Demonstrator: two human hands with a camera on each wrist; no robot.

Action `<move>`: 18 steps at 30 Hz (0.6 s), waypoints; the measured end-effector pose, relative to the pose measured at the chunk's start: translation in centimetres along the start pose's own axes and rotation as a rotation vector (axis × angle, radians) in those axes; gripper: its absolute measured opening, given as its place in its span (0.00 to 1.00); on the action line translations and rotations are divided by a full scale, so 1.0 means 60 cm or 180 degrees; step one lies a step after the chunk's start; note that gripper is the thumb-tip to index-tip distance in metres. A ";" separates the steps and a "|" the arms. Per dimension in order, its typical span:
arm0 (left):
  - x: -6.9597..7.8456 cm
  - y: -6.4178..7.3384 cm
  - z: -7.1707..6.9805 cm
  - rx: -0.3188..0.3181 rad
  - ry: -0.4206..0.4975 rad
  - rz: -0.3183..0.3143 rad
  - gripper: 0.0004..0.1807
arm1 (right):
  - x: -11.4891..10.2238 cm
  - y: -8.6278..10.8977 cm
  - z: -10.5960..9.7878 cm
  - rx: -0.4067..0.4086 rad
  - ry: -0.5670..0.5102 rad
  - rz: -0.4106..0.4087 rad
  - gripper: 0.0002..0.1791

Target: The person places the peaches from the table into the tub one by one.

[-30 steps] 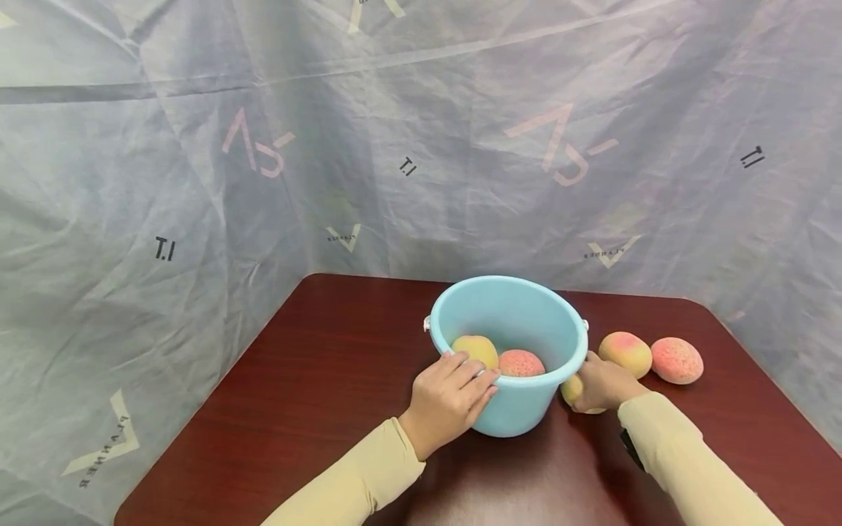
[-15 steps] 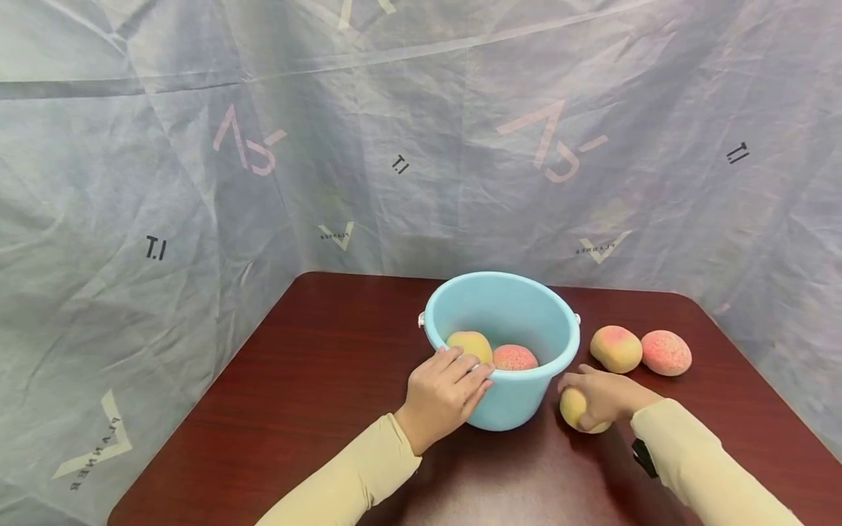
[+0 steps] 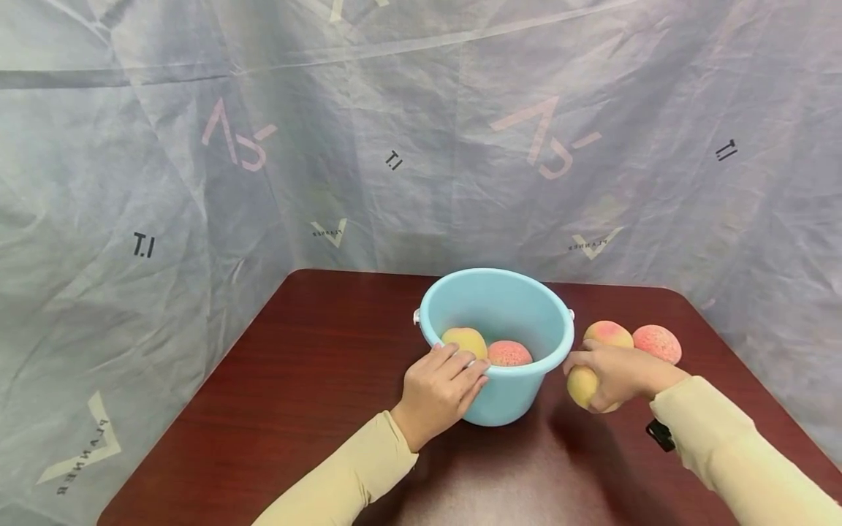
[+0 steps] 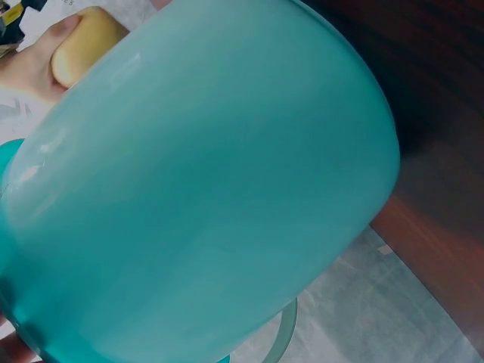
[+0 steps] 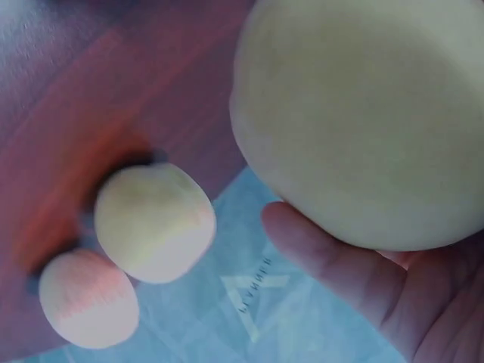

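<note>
A light blue bucket [image 3: 503, 400] stands on the table, and its side fills most of the left wrist view. My left hand [image 3: 435, 391] grips the bucket's near rim, fingers hooked over it. Inside lie a yellow peach [image 3: 464, 340] and a pink speckled peach-like fruit [image 3: 509, 353]. To the right of the bucket, my right hand [image 3: 623, 374] holds another yellow peach [image 5: 363, 128] between thumb and fingers, with a shadow on the table below it. That peach also shows past the bucket in the left wrist view.
Behind my right hand, a yellow-and-pink peach [image 3: 608, 332] and a pink speckled fruit [image 3: 658, 343] sit side by side on the dark red table [image 3: 316, 351]. A grey printed cloth [image 3: 421, 131] hangs behind and beside the table. White handle mounts stick out at the bucket's sides.
My right hand has taken the yellow peach from beside the bucket and raised it off the table, overlapping the fruits behind. My left hand stays on the rim. The head view has shifted slightly.
</note>
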State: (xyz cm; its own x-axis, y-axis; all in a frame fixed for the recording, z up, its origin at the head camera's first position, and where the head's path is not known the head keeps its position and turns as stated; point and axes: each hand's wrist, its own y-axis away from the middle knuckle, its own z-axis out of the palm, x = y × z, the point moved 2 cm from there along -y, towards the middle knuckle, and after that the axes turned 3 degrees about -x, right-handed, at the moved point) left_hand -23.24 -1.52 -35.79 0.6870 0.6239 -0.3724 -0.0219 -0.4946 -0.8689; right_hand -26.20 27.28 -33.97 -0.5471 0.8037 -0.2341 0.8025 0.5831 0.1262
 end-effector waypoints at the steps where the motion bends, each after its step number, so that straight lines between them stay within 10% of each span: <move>1: 0.000 0.000 0.000 0.0005 -0.0001 0.0001 0.15 | -0.002 0.002 -0.004 0.0006 0.0003 0.0005 0.24; 18: 0.000 -0.001 -0.001 0.0030 0.0006 -0.0018 0.15 | -0.006 0.021 -0.055 -0.0070 0.0264 0.0330 0.26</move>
State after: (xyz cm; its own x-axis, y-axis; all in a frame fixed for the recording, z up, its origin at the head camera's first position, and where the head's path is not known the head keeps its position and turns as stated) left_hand -23.18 -1.54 -35.70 0.6886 0.6254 -0.3669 -0.0248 -0.4854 -0.8740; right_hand -25.79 28.11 -30.55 -0.4801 0.8663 -0.1383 0.8508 0.4982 0.1670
